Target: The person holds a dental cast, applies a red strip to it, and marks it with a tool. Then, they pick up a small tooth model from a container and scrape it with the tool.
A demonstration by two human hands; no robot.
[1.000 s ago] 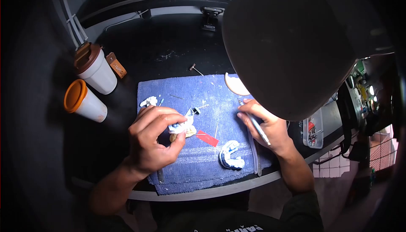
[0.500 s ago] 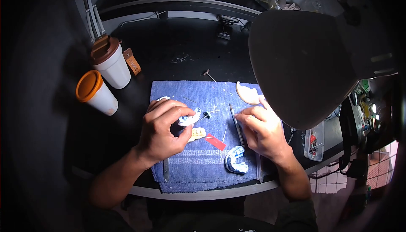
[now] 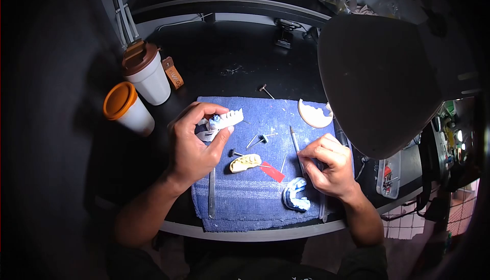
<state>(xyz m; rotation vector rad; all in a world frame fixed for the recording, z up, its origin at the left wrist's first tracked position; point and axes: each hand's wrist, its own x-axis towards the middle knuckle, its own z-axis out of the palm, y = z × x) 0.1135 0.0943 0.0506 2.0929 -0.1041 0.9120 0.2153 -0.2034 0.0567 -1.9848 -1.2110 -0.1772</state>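
Observation:
My left hand [image 3: 196, 139] is closed on a white plaster dental cast [image 3: 228, 119] with blue on part of it, held above the left of the blue towel [image 3: 255, 193]. Another pale piece [image 3: 208, 135] shows just under that hand. My right hand [image 3: 329, 163] is curled, its fingertips beside or touching a slim pencil-like tool [image 3: 294, 138] on the towel; whether it grips anything is hidden. Between the hands lie a yellowish tooth model [image 3: 245, 163], a red strip [image 3: 272, 172] and a small green-headed bur [image 3: 264, 139]. A blue-and-white arch-shaped cast [image 3: 296, 195] lies nearer me.
A large lamp shade [image 3: 377, 86] hangs over the right side. Two lidded cups [image 3: 148, 83] stand at the left. A pale arch-shaped piece [image 3: 312, 115] rests at the towel's back right. A flat metal tool [image 3: 212, 194] lies front left; a clear box [image 3: 389, 178] sits right.
The view has shifted, moving everything rightward. My left hand has raised and turned the cast, uncovering the yellowish model. My right hand has drawn slightly nearer me and its fingers have curled in.

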